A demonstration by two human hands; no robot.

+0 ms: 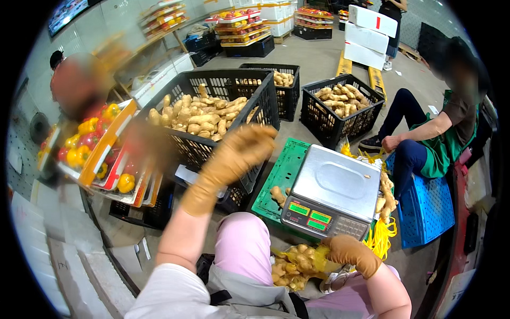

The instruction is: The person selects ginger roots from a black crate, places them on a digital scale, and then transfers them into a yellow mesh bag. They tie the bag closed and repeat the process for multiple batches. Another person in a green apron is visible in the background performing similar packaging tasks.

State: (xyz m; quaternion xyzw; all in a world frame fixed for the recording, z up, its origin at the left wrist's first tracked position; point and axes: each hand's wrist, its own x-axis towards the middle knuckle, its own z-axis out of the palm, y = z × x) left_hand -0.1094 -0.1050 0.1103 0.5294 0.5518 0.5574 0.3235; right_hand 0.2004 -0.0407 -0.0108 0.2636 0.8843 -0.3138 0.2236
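My left hand (241, 153), in a tan glove, is raised beside the near right corner of a large black plastic crate (269, 93) of ginger roots (199, 111). Its fingers look curled and blurred; whether anything is in them I cannot make out. Low in front of me, my gloved right hand (352, 253) grips the top of a yellow mesh bag (318, 257) filled with ginger. That bag hangs or rests between my knees, just below a digital scale (338, 179). A tiny ginger scrap lies on the scale's steel pan.
Under the scale is a green plastic crate base (275, 183) with loose ginger. Yellow mesh bags (380, 239) hang at its right. A seated co-worker (442, 131) is near a blue plastic crate (426, 211). Trays of bell peppers (95, 139) stand left; another ginger crate (318, 119) stands ahead.
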